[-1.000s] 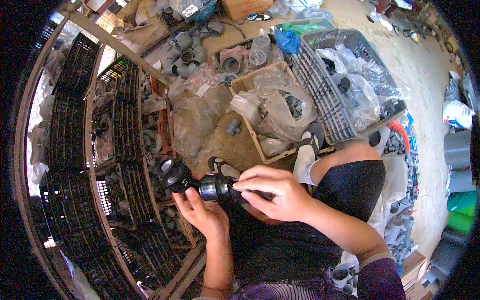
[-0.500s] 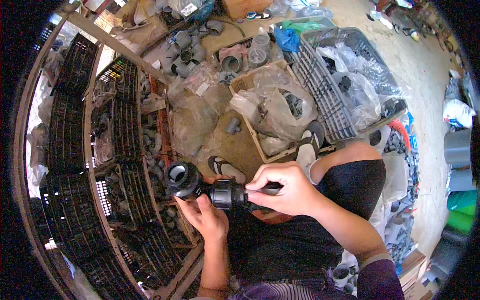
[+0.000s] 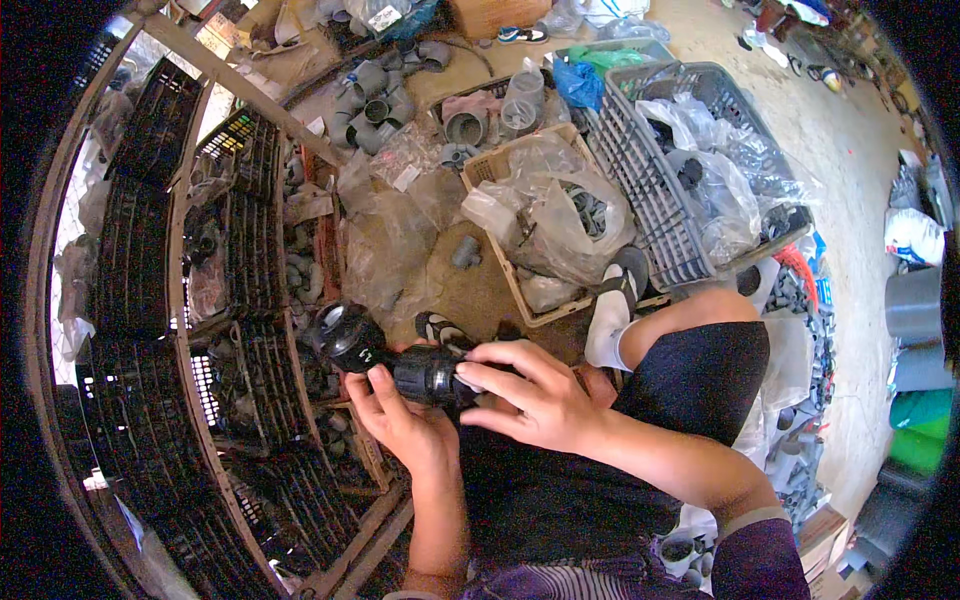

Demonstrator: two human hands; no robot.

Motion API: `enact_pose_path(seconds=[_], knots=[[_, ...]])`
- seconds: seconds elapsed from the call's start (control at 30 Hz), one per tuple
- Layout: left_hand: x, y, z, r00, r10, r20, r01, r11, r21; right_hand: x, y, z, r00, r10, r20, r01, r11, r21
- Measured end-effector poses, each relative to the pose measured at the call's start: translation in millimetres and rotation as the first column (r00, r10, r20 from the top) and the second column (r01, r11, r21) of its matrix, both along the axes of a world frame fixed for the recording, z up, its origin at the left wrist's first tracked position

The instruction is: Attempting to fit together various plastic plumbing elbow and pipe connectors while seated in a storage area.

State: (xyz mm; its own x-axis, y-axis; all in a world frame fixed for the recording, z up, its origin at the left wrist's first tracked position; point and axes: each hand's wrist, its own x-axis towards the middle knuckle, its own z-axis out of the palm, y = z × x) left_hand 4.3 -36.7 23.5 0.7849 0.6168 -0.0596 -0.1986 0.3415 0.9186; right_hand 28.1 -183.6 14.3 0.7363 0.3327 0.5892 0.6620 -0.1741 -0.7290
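Observation:
A black plastic pipe fitting (image 3: 427, 376) lies across my lap area, its round open end (image 3: 347, 338) tilted up at the left and a ribbed nut nearer the right. My left hand (image 3: 408, 420) holds it from below, with the thumb against its near side and the fingers partly hidden underneath. At the nut end, my right hand (image 3: 535, 397) has its bent fingers laid over the fitting and the thumb below. Any smaller part beneath those fingers is hidden.
Black crates (image 3: 250, 240) stand stacked in a wooden rack at the left. Ahead are a tan crate (image 3: 530, 318) with bagged parts, a grey basket (image 3: 655, 180) and loose grey fittings (image 3: 375, 105). One grey tee (image 3: 466, 252) lies on the floor.
The fitting has shifted slightly left, and its open end has turned upward. My right hand has gone from a pinch at the fitting's right end to fingers spread over the nut.

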Motion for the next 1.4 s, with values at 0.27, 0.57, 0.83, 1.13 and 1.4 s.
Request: enact_pose_path(seconds=[0.27,0.57,0.83,1.13,1.4], knots=[[-5.2,-9.4,11.9,0.998,0.06,0.01,-0.06,0.998,-0.034,10.3,-8.2,11.3,0.939,-0.04,0.34,0.089,0.988,-0.127],[-5.7,-3.1,3.4,0.993,0.027,0.111,-0.037,0.995,0.093,4.2,-4.0,18.2,0.963,0.053,-0.265,-0.039,0.997,0.059],[-9.3,-5.4,-5.9,0.986,0.009,0.166,-0.09,0.867,0.49,6.7,-6.4,4.6,0.395,0.484,-0.781,0.124,0.814,0.568],[-16.2,41.7,23.4,0.786,-0.617,-0.044,0.605,0.781,-0.154,17.4,-18.8,16.0,0.964,-0.038,-0.265,0.047,0.999,0.027],[-21.1,40.1,19.0,0.835,-0.532,0.136,0.547,0.78,-0.304,15.6,-13.4,11.7,1.0,-0.013,0.003,0.013,0.998,-0.063]])
